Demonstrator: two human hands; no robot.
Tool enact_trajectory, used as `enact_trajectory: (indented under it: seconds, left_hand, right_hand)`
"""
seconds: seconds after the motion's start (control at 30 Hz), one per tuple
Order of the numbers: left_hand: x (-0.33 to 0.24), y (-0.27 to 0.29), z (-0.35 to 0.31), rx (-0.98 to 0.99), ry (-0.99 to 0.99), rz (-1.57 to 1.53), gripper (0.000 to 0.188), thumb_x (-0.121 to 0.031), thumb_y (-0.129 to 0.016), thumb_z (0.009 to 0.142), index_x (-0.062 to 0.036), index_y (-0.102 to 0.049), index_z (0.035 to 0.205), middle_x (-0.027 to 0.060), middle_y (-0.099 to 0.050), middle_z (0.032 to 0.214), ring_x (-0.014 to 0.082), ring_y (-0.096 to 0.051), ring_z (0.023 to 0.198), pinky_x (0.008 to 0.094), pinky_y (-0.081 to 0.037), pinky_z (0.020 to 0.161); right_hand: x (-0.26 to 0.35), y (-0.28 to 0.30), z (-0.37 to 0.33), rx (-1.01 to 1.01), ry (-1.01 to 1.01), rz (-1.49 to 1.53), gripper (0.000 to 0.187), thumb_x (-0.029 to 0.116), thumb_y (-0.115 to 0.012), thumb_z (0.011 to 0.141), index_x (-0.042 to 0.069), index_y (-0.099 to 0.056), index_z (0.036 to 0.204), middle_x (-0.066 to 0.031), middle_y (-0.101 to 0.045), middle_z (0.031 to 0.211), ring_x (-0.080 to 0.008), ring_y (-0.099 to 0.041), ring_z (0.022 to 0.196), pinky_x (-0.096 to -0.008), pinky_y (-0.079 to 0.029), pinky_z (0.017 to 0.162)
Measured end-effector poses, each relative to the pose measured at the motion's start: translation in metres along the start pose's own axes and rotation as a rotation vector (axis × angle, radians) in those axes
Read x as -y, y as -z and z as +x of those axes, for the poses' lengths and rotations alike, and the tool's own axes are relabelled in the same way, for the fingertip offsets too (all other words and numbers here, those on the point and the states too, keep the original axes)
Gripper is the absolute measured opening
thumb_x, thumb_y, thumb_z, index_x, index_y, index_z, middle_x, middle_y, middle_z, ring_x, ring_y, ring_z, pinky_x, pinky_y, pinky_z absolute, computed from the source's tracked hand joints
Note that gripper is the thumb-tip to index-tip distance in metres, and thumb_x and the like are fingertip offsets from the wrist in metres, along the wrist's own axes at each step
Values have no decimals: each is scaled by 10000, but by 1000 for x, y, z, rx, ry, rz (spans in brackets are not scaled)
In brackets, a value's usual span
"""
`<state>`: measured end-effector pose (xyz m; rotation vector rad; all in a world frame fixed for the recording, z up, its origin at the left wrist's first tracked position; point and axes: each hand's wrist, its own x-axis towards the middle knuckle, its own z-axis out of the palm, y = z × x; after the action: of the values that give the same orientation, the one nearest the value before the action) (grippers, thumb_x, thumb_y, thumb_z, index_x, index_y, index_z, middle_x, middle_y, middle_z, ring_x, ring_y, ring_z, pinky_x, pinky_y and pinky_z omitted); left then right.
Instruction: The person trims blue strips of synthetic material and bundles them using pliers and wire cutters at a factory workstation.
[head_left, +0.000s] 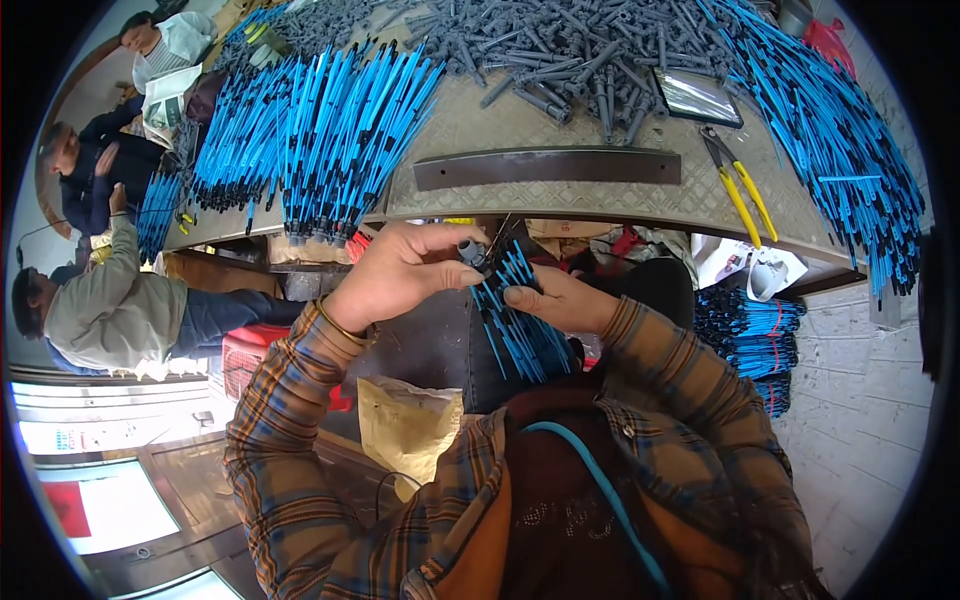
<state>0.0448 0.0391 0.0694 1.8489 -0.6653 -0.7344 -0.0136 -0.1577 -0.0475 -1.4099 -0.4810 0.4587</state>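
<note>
Just over the table's near edge, my left hand [390,275] pinches a grey tubular plastic part [470,253] between thumb and fingers. Close beside it, my right hand [560,298] is closed round a bunch of thin blue rods with black fittings [522,335]. The bunch hangs down over my lap, its upper ends fanning out beside the grey part. Thin dark wires or tips show just above the hands; whether they touch the grey part I cannot tell.
A brown strip [547,169] lies along the table's front, with yellow-handled pliers [738,185] to its right. Behind are a heap of grey tubular parts [560,50] and blue rod piles [350,120]. A paper sack [410,425] stands below. People sit at the left.
</note>
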Motion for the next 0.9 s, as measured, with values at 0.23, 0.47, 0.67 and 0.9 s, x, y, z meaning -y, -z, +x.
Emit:
enact_trajectory:
  seconds: [0.23, 0.47, 0.67, 0.9]
  left_hand:
    - [1, -14, 0, -156, 72, 104, 257, -6, -628, 792, 6, -588, 1045, -24, -600, 857, 20, -515, 755, 166, -432, 667]
    - [-3, -11, 3, -111, 80, 35, 239, 1, -623, 795, 15, -582, 1031, -3, -599, 903, 24, -517, 799, 171, -435, 694]
    - [-11, -8, 4, -36, -82, -28, 259, -43, -640, 795, 3, -579, 1042, -31, -587, 759, 20, -503, 689, 176, -426, 600]
    - [-14, -20, 5, -87, 60, 106, 225, -10, -595, 821, 6, -558, 1042, -3, -572, 909, 24, -495, 778, 162, -415, 659]
  right_hand:
    - [3, -19, -4, -216, 61, -204, 419, 395, -465, 903, 6, -461, 1057, -75, -548, 859, -131, -506, 795, -287, -431, 717]
    - [5, -32, -16, -491, 135, -334, 392, 395, -467, 902, 16, -451, 1004, -90, -546, 775, -150, -518, 694, -295, -433, 648]
    - [13, 4, -9, -113, 136, -228, 378, 386, -433, 918, 34, -447, 1053, -56, -520, 778, -139, -490, 711, -285, -424, 673]
    - [15, -4, -16, -187, 127, -260, 384, 387, -406, 928, 34, -443, 1075, -40, -487, 760, -139, -468, 709, -288, -418, 683]
